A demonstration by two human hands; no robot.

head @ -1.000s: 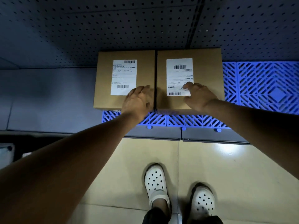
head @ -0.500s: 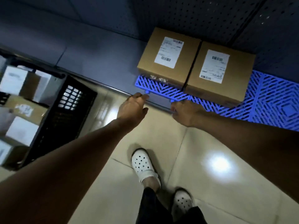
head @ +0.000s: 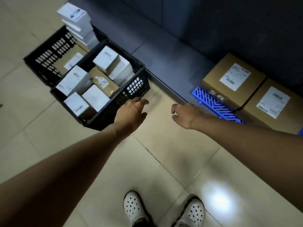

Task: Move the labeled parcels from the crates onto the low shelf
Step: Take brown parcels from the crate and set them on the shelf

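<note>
While both arms are stretched out over the tiled floor (head: 164,161), nothing is held in either hand. The left hand (head: 131,112) is seen palm down just beside the near corner of the front crate (head: 114,105), its fingers loosely spread and slightly curled, touching nothing. The right hand (head: 185,115) is held apart from it, near the blue mat (head: 213,104), with fingers bent and parted around empty air. The front crate is packed with white boxes (head: 105,58) and one brown parcel (head: 103,82) bearing a pale label. A second crate (head: 49,54) is set behind it, touching it; another labeled brown parcel (head: 72,61) lies in it, and a stack of white boxes (head: 77,22) rises at its far end. On the low shelf (head: 164,59), two brown labeled parcels (head: 232,77) (head: 272,104) are set side by side, touching, on the blue mat. White perforated clogs (head: 134,208) are seen at the bottom edge. The crate area is somewhat blurred, so label print cannot be read.
</note>
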